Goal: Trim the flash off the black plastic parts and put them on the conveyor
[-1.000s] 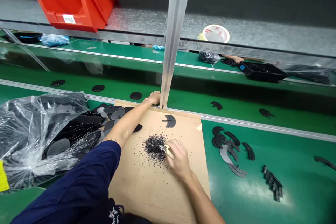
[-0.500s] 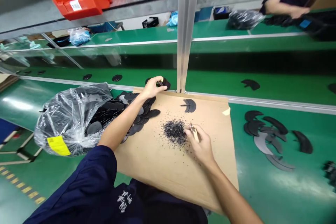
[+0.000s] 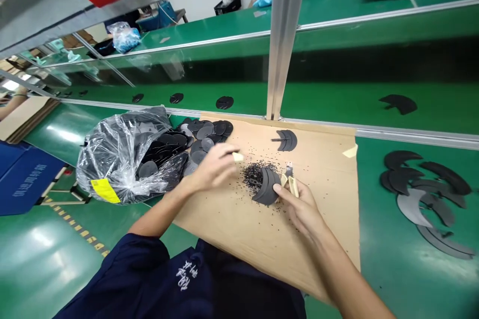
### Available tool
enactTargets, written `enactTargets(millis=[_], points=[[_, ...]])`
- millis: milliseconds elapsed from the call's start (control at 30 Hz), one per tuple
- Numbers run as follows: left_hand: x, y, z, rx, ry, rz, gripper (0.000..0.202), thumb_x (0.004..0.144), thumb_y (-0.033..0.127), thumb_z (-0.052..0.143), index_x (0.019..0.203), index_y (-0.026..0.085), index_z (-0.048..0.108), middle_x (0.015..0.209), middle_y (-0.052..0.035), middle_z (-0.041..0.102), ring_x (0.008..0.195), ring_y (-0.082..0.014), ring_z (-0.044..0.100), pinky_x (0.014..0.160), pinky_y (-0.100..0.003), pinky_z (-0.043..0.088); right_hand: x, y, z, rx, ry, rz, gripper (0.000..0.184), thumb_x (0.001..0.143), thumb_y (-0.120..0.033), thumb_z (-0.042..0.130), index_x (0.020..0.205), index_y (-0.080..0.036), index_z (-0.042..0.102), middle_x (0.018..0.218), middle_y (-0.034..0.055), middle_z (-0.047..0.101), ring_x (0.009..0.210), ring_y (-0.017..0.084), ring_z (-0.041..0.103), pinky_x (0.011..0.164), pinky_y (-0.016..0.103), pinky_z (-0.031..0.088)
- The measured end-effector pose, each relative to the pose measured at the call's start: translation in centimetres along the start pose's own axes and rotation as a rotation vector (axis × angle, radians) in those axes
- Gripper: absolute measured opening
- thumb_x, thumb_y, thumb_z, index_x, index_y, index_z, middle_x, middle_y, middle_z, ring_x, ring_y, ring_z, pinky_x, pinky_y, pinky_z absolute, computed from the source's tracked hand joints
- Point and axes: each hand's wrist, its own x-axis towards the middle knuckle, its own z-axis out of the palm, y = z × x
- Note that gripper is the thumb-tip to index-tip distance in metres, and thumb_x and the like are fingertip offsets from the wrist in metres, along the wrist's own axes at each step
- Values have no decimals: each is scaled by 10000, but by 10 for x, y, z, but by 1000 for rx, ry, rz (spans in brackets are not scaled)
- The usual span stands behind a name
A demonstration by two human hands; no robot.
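Observation:
My right hand (image 3: 301,207) is closed on a small cutter with beige handles (image 3: 291,183), and its thumb rests on a black fan-shaped plastic part (image 3: 265,188). That part stands tilted on a heap of black shavings (image 3: 253,174) on the cardboard sheet (image 3: 322,169). My left hand (image 3: 215,167) hovers just left of the heap, blurred by motion, with a taped fingertip pointing at the part. It does not seem to touch the part.
A clear plastic bag of black discs (image 3: 123,154) lies at the left, with loose discs (image 3: 205,132) spilling from it. One trimmed piece (image 3: 286,140) lies near the aluminium post (image 3: 284,35). Black crescent offcuts (image 3: 422,189) lie at the right. The conveyor belt (image 3: 337,104) carries scattered parts.
My left hand has come back from the far edge of the cardboard with a black part, which now sits at the shavings heap against my right thumb. The view has swung left.

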Motion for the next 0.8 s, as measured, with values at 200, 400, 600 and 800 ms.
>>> enactTargets(millis=[200, 400, 600, 800], points=[[-11, -74, -38, 316, -262, -498, 425, 864, 118, 632, 1284, 185, 638, 1310, -157, 669, 1249, -347, 556, 1085, -552, 447, 1, 0, 2, -29, 131, -97, 521, 670, -570, 886, 690, -221, 500, 664, -62, 385, 573, 87, 361, 521, 252, 438], [-7, -50, -43, 101, -34, -503, 82, 899, 262, 670, 940, 197, 698, 854, -58, 685, 871, -240, 634, 888, -399, 534, 2, 7, -1, -122, 221, -188, 539, 734, -596, 828, 682, -233, 433, 646, -69, 336, 576, 94, 311, 533, 253, 384], [10, 28, 12, -635, 108, -357, 347, 959, 431, 662, 1212, 193, 658, 949, -45, 702, 805, -143, 656, 732, -260, 545, -1, 5, 2, -219, 242, -195, 492, 761, -586, 809, 698, -228, 477, 648, -62, 387, 602, 105, 346, 565, 261, 360], [22, 45, 50, -474, 136, -412, 239, 981, 396, 641, 1074, 184, 698, 689, 34, 513, 602, -104, 470, 596, -234, 425, -6, -2, 6, -305, 196, -187, 400, 792, -572, 786, 868, -213, 627, 734, -21, 564, 677, 137, 476, 627, 282, 458]])
